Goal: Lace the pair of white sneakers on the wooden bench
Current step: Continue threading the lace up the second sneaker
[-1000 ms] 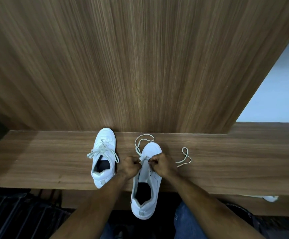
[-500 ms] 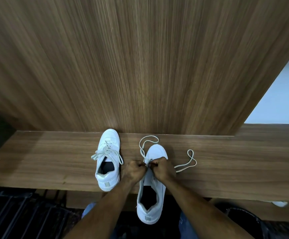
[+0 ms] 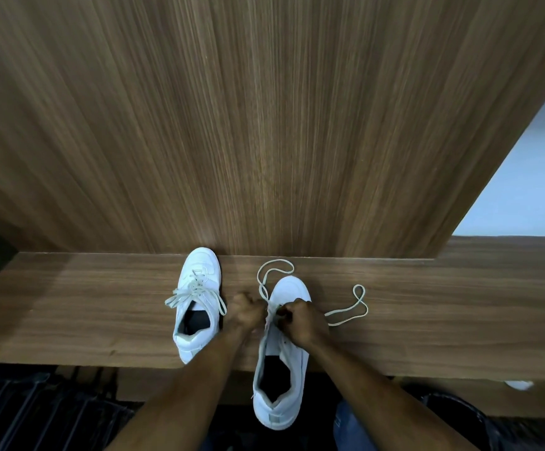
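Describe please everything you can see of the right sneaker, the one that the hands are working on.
The right sneaker is white and low, of smooth leather-like material, with a dark inside. Its toe points to the wooden wall; its heel hangs over the front edge of the bench. Both hands, left hand and right hand, pinch at its front eyelets. Its lace is barely threaded: loose loops lie on the bench beside the toe on both sides.

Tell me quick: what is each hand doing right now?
Left hand: fingers curled, gripping the right sneaker at its lace.
Right hand: fingers curled, pinching that lace.
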Demonstrator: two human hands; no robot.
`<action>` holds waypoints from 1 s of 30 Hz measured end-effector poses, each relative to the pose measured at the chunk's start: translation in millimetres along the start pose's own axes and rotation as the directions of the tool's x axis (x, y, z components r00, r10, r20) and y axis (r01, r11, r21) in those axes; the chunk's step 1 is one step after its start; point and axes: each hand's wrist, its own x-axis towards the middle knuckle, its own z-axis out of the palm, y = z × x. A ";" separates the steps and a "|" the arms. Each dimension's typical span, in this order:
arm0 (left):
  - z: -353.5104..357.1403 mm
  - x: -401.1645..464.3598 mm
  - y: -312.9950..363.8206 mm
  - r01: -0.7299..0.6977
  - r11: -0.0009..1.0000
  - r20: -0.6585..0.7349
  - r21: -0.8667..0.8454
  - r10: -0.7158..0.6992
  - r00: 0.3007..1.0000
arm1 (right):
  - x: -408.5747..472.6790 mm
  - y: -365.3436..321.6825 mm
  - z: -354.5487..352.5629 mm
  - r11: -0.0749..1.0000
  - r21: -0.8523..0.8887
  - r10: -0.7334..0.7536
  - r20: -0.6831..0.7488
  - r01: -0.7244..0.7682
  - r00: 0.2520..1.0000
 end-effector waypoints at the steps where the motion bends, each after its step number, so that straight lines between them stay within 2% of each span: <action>1: -2.0 2.0 3.6 0.031 0.983 -0.009 -0.183 -0.034 0.999 | -0.5 0.7 -3.4 1.000 0.004 -0.003 0.000 0.003 1.000; 2: -6.6 5.3 9.0 0.048 0.939 -0.018 -0.341 -0.058 0.998 | -1.3 2.1 -6.8 1.000 0.007 -0.004 -0.001 0.004 1.000; 5: -36.0 22.4 34.2 -0.002 0.789 -0.069 -0.614 -0.051 0.996 | -4.6 7.5 -14.6 1.000 -0.027 0.006 -0.026 -0.007 1.000; 7: -62.7 34.2 50.5 -0.047 0.585 -0.101 -0.810 -0.060 0.993 | -6.8 9.2 -16.9 1.000 -0.021 0.015 -0.055 -0.016 0.998; 9: -81.7 39.9 60.6 -0.129 0.441 -0.188 -0.888 -0.093 0.978 | -8.6 9.8 -16.8 1.000 -0.017 0.008 -0.082 -0.009 0.997; 10: -85.6 41.1 62.0 -0.167 0.432 -0.230 -0.886 -0.097 0.968 | -9.8 9.5 -16.6 1.000 -0.031 0.000 -0.090 -0.003 0.996; 12: -80.8 35.9 56.5 -0.174 0.501 -0.231 -0.848 -0.054 0.971 | -12.7 8.9 -15.6 0.999 -0.041 0.000 -0.083 -0.003 0.997; 14: -61.3 26.2 35.1 -0.048 0.696 -0.131 -0.716 -0.066 0.989 | -16.4 8.9 -12.8 1.000 -0.013 0.014 -0.060 -0.015 0.998; 16: -34.7 14.8 4.5 0.089 0.903 -0.038 -0.421 -0.116 0.993 | -19.9 9.5 -9.6 0.999 0.022 0.034 -0.051 -0.033 0.998; 17: -22.7 10.1 -10.3 0.135 0.954 0.038 -0.269 -0.129 0.991 | -21.1 9.1 -9.0 0.999 0.032 0.042 -0.046 -0.041 0.998; 19: -1.7 3.6 -30.8 0.143 0.985 0.148 -0.092 -0.128 0.981 | -22.3 9.1 -8.8 0.998 0.037 0.057 -0.034 -0.056 0.998; 22: 12.4 4.2 -37.5 0.012 0.999 0.027 -0.046 -0.011 1.000 | -21.2 8.0 -8.8 0.995 0.057 0.082 -0.014 -0.081 0.997; 25: 15.7 2.7 -21.8 0.045 0.975 0.054 -0.218 -0.034 0.998 | -19.3 7.1 -9.5 0.992 0.062 0.111 0.012 -0.112 0.994; 26: 13.4 3.7 -15.5 0.031 0.975 0.047 -0.222 -0.021 0.999 | -18.6 6.7 -9.0 0.991 0.066 0.115 0.025 -0.116 0.993; 28: 7.9 5.3 2.0 -0.012 0.963 -0.029 -0.269 0.004 1.000 | -18.3 5.6 -9.4 0.989 0.067 0.127 0.045 -0.130 0.991; 30: -4.5 6.6 29.6 -0.032 0.874 -0.087 -0.484 -0.012 0.996 | -17.1 5.5 -10.5 0.985 0.074 0.149 0.066 -0.154 0.987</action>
